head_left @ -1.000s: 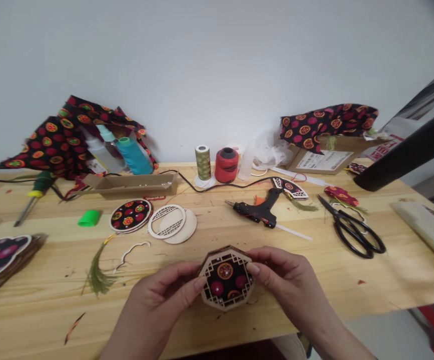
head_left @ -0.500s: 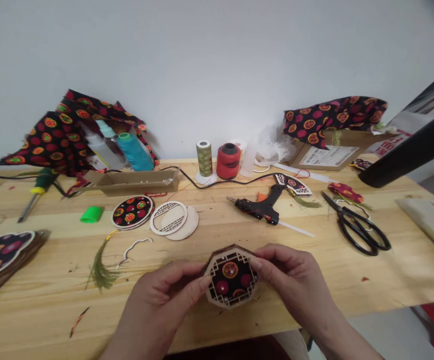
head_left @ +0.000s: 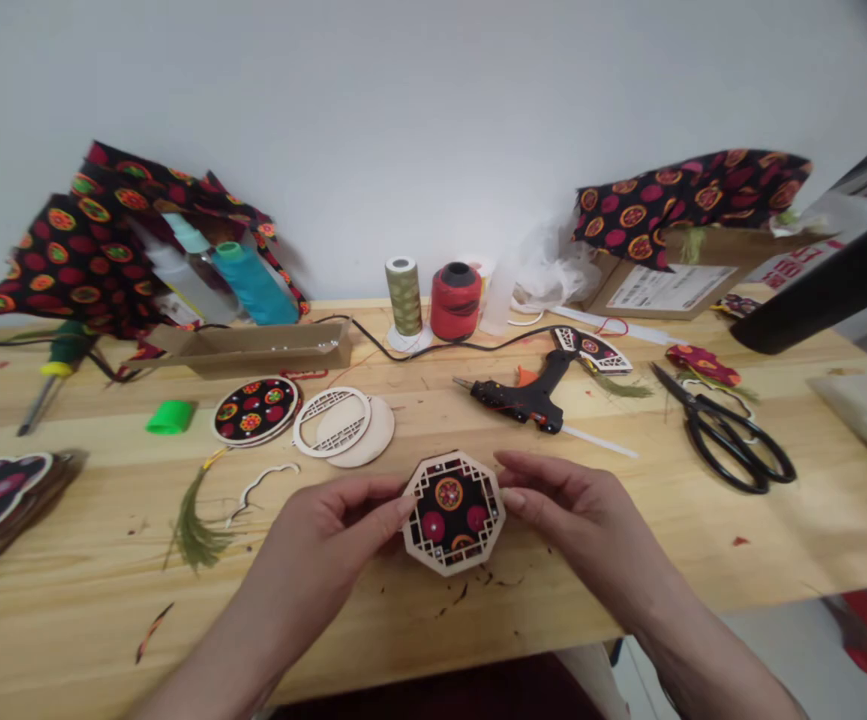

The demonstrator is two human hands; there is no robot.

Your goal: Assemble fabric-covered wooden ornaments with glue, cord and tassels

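Pale wall behind, pine workbench (head_left: 553, 570) in front. I've got an octagonal wooden lattice frame (head_left: 453, 513) with black-and-red printed fabric inside, lying flat or nearly so mid-bench, near edge. Left hand (head_left: 328, 520) and right hand (head_left: 575, 515) sit either side, both half-open, with left fingertips (head_left: 401, 507) on its left edge and right fingertips (head_left: 509, 497) at its upper right. Can't tell if they're gripping it. Left of it: green feather tassel (head_left: 194, 532), wooden lattice ring (head_left: 332, 422) on a plain wooden disc (head_left: 369, 440), fabric-covered disc (head_left: 256, 411). Far right: black glue gun (head_left: 523, 400), black-handled scissors (head_left: 729, 448). Far middle: green thread spool (head_left: 404, 297), red thread spool (head_left: 455, 302).
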